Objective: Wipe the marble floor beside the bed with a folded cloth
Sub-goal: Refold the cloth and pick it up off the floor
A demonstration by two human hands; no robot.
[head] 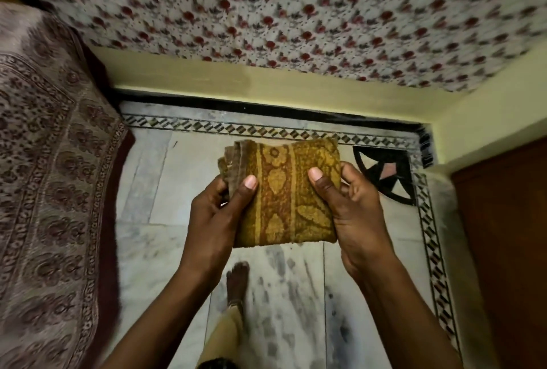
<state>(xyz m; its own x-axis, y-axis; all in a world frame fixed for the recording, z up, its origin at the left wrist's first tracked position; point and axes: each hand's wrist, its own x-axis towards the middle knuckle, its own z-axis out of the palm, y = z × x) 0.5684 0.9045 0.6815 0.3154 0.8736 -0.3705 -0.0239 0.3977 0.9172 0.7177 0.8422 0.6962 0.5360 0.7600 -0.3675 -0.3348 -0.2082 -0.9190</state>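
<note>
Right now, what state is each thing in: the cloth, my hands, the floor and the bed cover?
cloth: folded, held above the floor.
left hand: grips the cloth's left side, thumb on top.
right hand: grips the cloth's right side, thumb on top.
marble floor: streaked with dark smudges.
bed cover: draped down toward the floor.

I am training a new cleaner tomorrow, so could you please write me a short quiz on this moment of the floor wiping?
1. True or false: the folded cloth already lies flat on the marble floor.
2. How do the left hand and the right hand hold the cloth? A) thumbs on top of it; B) palms pressed flat on top; C) fists kept clear of it.
3. Fill in: dark smudges mark the floor beside the person's bare ____.

Key
1. False: it is held up above the floor.
2. A
3. foot
</note>
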